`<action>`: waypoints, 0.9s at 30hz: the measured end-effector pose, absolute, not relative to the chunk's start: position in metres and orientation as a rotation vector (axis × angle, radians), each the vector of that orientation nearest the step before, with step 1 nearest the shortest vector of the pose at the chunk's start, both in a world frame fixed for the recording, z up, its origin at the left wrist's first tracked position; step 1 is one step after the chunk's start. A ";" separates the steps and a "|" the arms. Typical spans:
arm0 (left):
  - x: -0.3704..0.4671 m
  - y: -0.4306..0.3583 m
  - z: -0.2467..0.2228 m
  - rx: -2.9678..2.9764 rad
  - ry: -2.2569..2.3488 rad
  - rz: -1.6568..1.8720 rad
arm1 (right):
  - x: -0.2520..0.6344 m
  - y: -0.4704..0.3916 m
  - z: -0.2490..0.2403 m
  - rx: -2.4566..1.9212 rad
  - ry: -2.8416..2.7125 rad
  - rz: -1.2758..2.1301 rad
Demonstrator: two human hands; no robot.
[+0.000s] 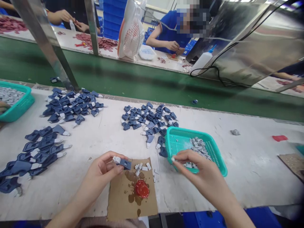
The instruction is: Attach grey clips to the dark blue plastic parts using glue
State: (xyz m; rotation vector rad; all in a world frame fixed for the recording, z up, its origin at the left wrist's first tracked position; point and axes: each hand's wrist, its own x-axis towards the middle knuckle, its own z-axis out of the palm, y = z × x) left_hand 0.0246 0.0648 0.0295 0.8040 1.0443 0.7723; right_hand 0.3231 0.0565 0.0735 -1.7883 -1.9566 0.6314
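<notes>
My left hand (108,167) pinches a dark blue plastic part (125,163) with a light grey tip, above the upper left of a cardboard sheet (117,202). Between the thumb and forefinger of my right hand (199,171) is a small whitish piece, held by the near left side of a green basket (219,158). Small grey pieces (199,147) lie inside that basket. On the cardboard sit a red cap-like dish (142,189), dark wet stains and several small white-grey blocks (144,168).
Piles of blue parts (71,104) lie at the left and blue parts (149,115) in the middle. Another green basket (26,103) is at the far left, a stranger's hand in it. Across the green belt (106,77), co-workers (171,34) handle small parts. A red piece (279,138) lies right.
</notes>
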 end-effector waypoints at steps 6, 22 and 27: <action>0.019 0.042 0.008 0.794 1.022 0.762 | 0.259 0.027 0.080 -1.671 -2.147 1.000; 0.021 0.021 0.006 0.780 0.958 0.751 | 0.234 0.025 0.076 -1.725 -2.395 0.926; 0.026 0.022 0.007 0.795 0.940 0.771 | 0.233 0.026 0.074 -1.722 -2.394 0.923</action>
